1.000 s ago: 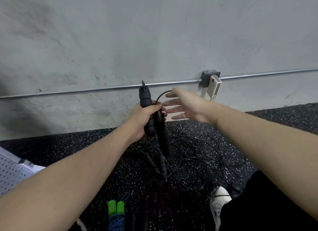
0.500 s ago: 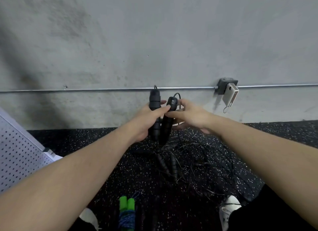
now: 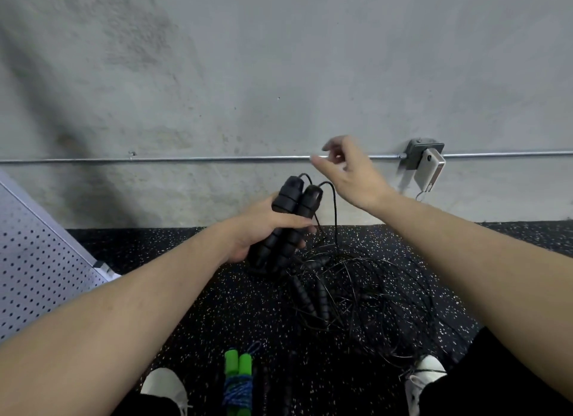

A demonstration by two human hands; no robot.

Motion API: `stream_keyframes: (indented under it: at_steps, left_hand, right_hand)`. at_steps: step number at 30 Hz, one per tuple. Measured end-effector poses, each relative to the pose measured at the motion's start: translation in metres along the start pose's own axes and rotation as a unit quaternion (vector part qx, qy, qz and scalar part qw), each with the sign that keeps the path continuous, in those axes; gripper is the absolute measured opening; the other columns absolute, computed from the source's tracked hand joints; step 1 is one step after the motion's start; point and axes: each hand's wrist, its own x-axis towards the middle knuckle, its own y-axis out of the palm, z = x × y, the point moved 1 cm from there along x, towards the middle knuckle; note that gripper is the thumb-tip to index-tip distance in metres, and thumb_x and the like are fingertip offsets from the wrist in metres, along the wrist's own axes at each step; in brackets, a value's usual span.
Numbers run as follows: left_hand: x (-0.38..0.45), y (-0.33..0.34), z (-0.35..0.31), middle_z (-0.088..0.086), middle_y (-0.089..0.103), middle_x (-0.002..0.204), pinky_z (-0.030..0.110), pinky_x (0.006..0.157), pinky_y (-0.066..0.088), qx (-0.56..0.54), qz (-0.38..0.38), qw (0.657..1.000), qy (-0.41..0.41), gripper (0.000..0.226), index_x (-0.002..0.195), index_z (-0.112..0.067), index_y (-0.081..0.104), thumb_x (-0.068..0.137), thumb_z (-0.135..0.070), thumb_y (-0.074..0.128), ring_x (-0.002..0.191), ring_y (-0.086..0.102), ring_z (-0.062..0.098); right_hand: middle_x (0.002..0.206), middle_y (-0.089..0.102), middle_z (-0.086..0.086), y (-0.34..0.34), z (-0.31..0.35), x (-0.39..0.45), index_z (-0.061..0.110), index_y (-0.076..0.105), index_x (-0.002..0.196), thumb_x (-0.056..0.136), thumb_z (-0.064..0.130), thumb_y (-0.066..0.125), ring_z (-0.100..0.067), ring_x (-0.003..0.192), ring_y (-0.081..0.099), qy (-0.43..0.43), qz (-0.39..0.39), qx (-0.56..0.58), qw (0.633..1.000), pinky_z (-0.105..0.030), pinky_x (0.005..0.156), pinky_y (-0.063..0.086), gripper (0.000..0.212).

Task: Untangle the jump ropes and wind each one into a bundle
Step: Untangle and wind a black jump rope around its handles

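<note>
My left hand (image 3: 263, 226) grips two black ribbed jump rope handles (image 3: 294, 204) side by side, held upright above the floor. Thin black cords run from their tops down into a tangled pile of black rope (image 3: 366, 294) on the speckled floor, where two more black handles (image 3: 310, 297) lie. My right hand (image 3: 347, 170) hangs in the air above and right of the held handles, fingers loosely curled, touching nothing that I can see. A wound blue rope with green handles (image 3: 238, 381) lies on the floor at the bottom centre.
A concrete wall with a metal conduit (image 3: 186, 159) and a junction box (image 3: 422, 155) with a hanging device stands close ahead. A white perforated panel (image 3: 37, 260) leans at the left. My white shoes (image 3: 164, 384) sit at the bottom, the right one (image 3: 426, 369) by the tangle.
My right hand let go of the second handle and rose up to the right. My left hand now holds both handles together, tilted slightly to the right.
</note>
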Motion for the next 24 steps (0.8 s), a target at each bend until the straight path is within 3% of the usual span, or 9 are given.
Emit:
stream_keyframes:
  at_steps: [2, 3, 5, 7, 10, 13, 17, 20, 24]
  left_hand:
    - [-0.001, -0.002, 0.001, 0.014, 0.074, 0.097, 0.037, 0.070, 0.057, 0.011, 0.028, 0.999, -0.012, 0.041, 0.124, -0.016, 0.051, 0.089, -0.008, 0.071, 0.075, 0.068, 0.028]
    - [-0.001, -0.003, 0.002, 0.013, 0.074, 0.096, 0.038, 0.070, 0.057, 0.019, 0.036, 0.999, -0.016, 0.040, 0.125, -0.016, 0.052, 0.090, -0.007, 0.070, 0.075, 0.068, 0.028]
    - [-0.001, -0.003, 0.003, 0.013, 0.074, 0.095, 0.039, 0.071, 0.058, 0.031, 0.039, 0.998, -0.028, 0.037, 0.125, -0.016, 0.054, 0.092, -0.007, 0.069, 0.075, 0.069, 0.028]
    - [0.000, -0.001, 0.006, 0.014, 0.075, 0.099, 0.040, 0.074, 0.059, 0.017, 0.037, 0.998, -0.039, 0.035, 0.126, -0.014, 0.053, 0.094, -0.008, 0.066, 0.077, 0.069, 0.028]
    - [0.001, -0.004, 0.007, 0.020, 0.072, 0.114, 0.041, 0.073, 0.058, -0.061, 0.041, 0.997, -0.035, 0.040, 0.135, -0.014, 0.050, 0.096, -0.009, 0.056, 0.083, 0.070, 0.028]
    - [-0.001, -0.009, 0.004, 0.022, 0.068, 0.125, 0.039, 0.072, 0.056, -0.134, 0.090, 0.986, -0.043, 0.047, 0.138, -0.014, 0.053, 0.091, -0.020, 0.049, 0.088, 0.069, 0.030]
    - [0.001, -0.012, 0.006, 0.022, 0.069, 0.124, 0.037, 0.069, 0.053, -0.085, 0.107, 0.988, -0.073, 0.044, 0.139, -0.022, 0.054, 0.095, -0.026, 0.053, 0.089, 0.067, 0.026]
    - [0.012, -0.011, 0.009, 0.017, 0.071, 0.112, 0.034, 0.065, 0.050, -0.034, 0.030, 0.998, -0.051, 0.038, 0.136, -0.033, 0.053, 0.100, -0.021, 0.057, 0.084, 0.064, 0.022]
    - [0.027, -0.010, 0.015, 0.011, 0.069, 0.110, 0.030, 0.062, 0.045, -0.012, -0.105, 0.994, 0.017, 0.043, 0.132, -0.045, 0.051, 0.102, -0.016, 0.060, 0.082, 0.058, 0.021]
  right_hand:
    - [0.113, 0.062, 0.010, 0.005, -0.003, -0.004, 0.025, 0.060, 0.118, 0.100, 0.043, 0.054, -0.005, 0.108, 0.053, -0.017, 0.115, -0.010, 0.993, -0.017, 0.093, 0.039, 0.025]
    - [0.105, 0.065, 0.011, 0.008, -0.005, -0.008, 0.025, 0.063, 0.108, 0.103, 0.042, 0.049, -0.006, 0.102, 0.055, 0.009, 0.169, -0.016, 0.985, -0.015, 0.089, 0.040, 0.022]
    - [0.079, 0.061, 0.006, 0.010, -0.015, -0.010, 0.013, 0.062, 0.089, 0.103, 0.048, 0.044, -0.011, 0.079, 0.056, 0.052, 0.206, -0.041, 0.976, -0.022, 0.076, 0.044, 0.041]
    - [0.061, 0.047, 0.005, 0.010, -0.019, -0.004, 0.009, 0.051, 0.072, 0.098, 0.053, 0.051, -0.011, 0.057, 0.046, 0.043, 0.174, -0.061, 0.982, -0.033, 0.061, 0.043, 0.051]
    - [0.052, 0.030, 0.012, 0.007, -0.019, 0.006, 0.020, 0.035, 0.059, 0.094, 0.052, 0.061, -0.008, 0.051, 0.030, 0.014, 0.098, -0.050, 0.994, -0.032, 0.053, 0.028, 0.054]
    - [0.051, 0.032, 0.011, -0.001, -0.024, 0.012, 0.018, 0.041, 0.059, 0.092, 0.055, 0.063, -0.008, 0.050, 0.031, 0.024, 0.025, -0.023, 0.999, -0.030, 0.052, 0.029, 0.054]
    - [0.052, 0.041, 0.007, -0.010, -0.034, 0.012, 0.013, 0.051, 0.066, 0.088, 0.065, 0.061, -0.011, 0.052, 0.038, 0.037, -0.009, -0.104, 0.994, -0.031, 0.054, 0.033, 0.057]
    - [0.055, 0.044, 0.006, -0.009, -0.032, 0.010, 0.016, 0.052, 0.073, 0.091, 0.063, 0.059, -0.012, 0.053, 0.040, 0.049, -0.026, -0.121, 0.991, -0.031, 0.053, 0.032, 0.050]
    - [0.072, 0.057, 0.001, 0.000, -0.027, 0.008, 0.021, 0.046, 0.107, 0.100, 0.050, 0.048, -0.017, 0.059, 0.050, 0.129, 0.002, -0.081, 0.988, -0.031, 0.056, 0.037, 0.030]
